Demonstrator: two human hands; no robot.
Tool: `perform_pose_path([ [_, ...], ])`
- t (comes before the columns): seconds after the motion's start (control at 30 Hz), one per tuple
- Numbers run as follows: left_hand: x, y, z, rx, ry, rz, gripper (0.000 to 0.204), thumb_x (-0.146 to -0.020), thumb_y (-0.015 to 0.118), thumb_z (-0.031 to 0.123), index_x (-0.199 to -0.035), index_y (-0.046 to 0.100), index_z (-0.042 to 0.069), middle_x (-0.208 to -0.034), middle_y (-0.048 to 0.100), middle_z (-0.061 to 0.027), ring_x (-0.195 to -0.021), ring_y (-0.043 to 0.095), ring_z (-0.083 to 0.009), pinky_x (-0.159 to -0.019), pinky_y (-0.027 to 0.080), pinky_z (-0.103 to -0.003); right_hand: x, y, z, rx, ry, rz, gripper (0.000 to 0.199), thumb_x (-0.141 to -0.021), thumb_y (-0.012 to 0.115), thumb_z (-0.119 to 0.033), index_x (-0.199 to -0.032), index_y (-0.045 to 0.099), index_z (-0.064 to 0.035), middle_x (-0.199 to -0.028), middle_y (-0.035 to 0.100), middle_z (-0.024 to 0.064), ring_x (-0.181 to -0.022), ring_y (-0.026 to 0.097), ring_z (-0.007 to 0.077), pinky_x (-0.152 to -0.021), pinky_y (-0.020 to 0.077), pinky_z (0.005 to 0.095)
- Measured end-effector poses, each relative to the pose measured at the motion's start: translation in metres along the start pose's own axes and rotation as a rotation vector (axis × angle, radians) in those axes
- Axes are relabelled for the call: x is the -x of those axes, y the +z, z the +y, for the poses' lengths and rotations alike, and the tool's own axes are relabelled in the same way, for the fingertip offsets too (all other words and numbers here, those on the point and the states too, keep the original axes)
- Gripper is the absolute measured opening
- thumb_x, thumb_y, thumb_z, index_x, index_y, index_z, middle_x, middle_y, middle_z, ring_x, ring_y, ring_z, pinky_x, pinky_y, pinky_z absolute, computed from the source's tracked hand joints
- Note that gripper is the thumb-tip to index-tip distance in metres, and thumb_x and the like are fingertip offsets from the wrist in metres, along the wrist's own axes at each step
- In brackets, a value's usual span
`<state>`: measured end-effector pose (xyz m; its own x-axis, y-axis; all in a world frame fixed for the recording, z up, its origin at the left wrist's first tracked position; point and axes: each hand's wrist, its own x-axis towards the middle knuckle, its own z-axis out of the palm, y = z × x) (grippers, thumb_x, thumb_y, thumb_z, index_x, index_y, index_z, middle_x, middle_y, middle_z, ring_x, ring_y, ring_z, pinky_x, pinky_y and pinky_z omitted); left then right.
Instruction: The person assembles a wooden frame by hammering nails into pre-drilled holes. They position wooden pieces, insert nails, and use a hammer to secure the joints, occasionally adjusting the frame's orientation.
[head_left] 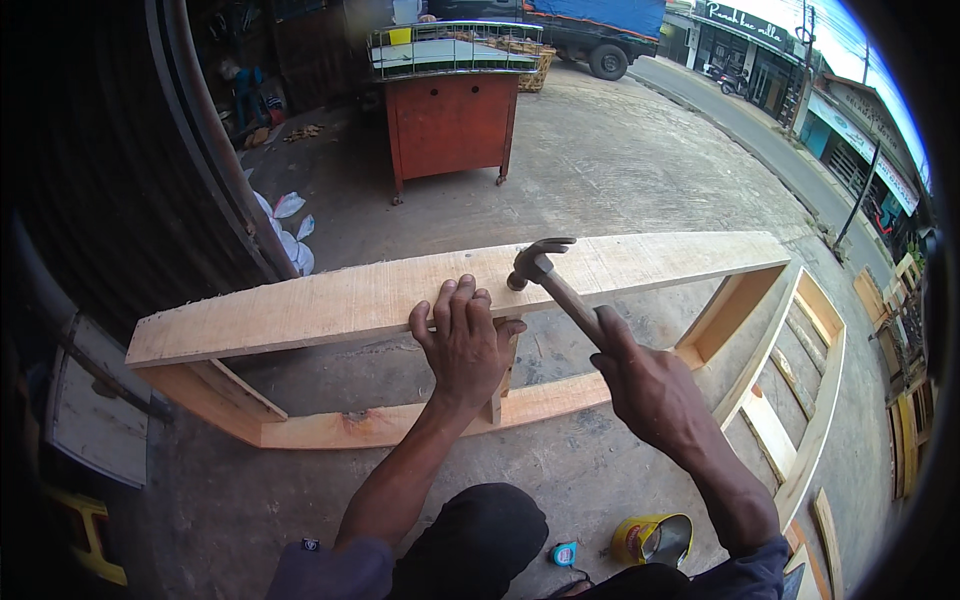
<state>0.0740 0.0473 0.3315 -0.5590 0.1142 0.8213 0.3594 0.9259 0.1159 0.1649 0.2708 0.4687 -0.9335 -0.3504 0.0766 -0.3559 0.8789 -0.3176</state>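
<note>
A long pale wooden board [345, 290] forms the top of a rectangular wooden frame, which stands on edge across the middle of the view. My left hand [462, 345] grips the board's near edge, fingers bent over its top and thumb pointing right. Beneath that hand an upright wooden piece [496, 408] shows in part. My right hand [645, 385] is closed around the handle of a claw hammer [572, 302]. The hammer's striking face is down at the board, just right of my left fingers. I cannot make out a nail under it.
Another slatted wooden frame [835, 400] lies on the concrete at the right. By my knees are a yellow tin [630, 540] and a blue tape measure [563, 554]. Beyond the board stands a red wheeled cart [450, 125]. Corrugated metal [100, 150] rises at the left.
</note>
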Motion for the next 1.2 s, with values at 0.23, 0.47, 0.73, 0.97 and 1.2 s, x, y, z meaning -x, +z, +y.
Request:
perform_pose_path([
  [0.23, 0.003, 0.002, 0.000, 0.033, 0.005, 0.033, 0.074, -0.078, 0.089, 0.041, -0.128, 0.046, 0.006, -0.135, 0.051, -0.0143, -0.138, 0.041, -0.0304, -0.112, 0.021, -0.056, -0.005, -0.001, 0.004, -0.336, 0.058, 0.499, 0.059, -0.106, 0.055, -0.019, -0.158, 0.027, -0.0150, -0.076, 0.070, 0.0196, -0.062, 0.071, 0.0341, -0.057, 0.0541, 0.0472],
  [0.47, 0.007, 0.002, 0.000, 0.056, -0.019, -0.003, 0.077, -0.078, 0.090, 0.040, -0.129, 0.043, 0.007, -0.136, 0.050, -0.0136, -0.138, 0.041, -0.0297, -0.111, 0.022, -0.056, -0.018, -0.016, -0.013, -0.497, 0.062, 0.755, 0.054, -0.107, 0.053, -0.022, -0.155, 0.032, -0.0112, -0.071, 0.067, 0.0153, -0.057, 0.067, 0.0276, -0.052, 0.0527, 0.0457],
  [0.73, 0.007, 0.004, -0.001, 0.055, 0.011, 0.062, 0.073, -0.080, 0.089, 0.038, -0.128, 0.044, 0.008, -0.135, 0.050, -0.0137, -0.138, 0.041, -0.0303, -0.111, 0.022, -0.056, -0.023, -0.010, -0.005, -0.195, 0.027, 0.368, 0.036, -0.106, 0.053, -0.020, -0.139, 0.046, -0.0074, -0.064, 0.063, 0.0184, -0.054, 0.066, 0.0338, -0.053, 0.0486, 0.0510],
  [0.97, 0.005, 0.001, -0.001, 0.054, 0.026, 0.051, 0.072, -0.077, 0.091, 0.038, -0.125, 0.045, 0.008, -0.134, 0.051, -0.0137, -0.136, 0.042, -0.0309, -0.109, 0.022, -0.055, 0.018, -0.021, 0.011, -0.571, 0.222, 0.505, 0.045, -0.105, 0.055, -0.024, -0.140, 0.045, 0.0006, -0.075, 0.063, 0.0095, -0.066, 0.065, 0.0178, -0.063, 0.0514, 0.0341],
  [1.2, 0.004, -0.001, -0.006, -0.068, 0.068, 0.002, 0.074, -0.077, 0.089, 0.047, -0.123, 0.045, 0.010, -0.130, 0.051, -0.0133, -0.133, 0.043, -0.0311, -0.109, 0.022, -0.055, 0.081, 0.180, 0.118, -0.992, 0.079, 1.280, 0.027, -0.102, 0.053, -0.004, -0.126, 0.041, -0.0057, -0.101, 0.057, 0.0104, -0.102, 0.062, 0.0213, -0.101, 0.0493, 0.0485],
])
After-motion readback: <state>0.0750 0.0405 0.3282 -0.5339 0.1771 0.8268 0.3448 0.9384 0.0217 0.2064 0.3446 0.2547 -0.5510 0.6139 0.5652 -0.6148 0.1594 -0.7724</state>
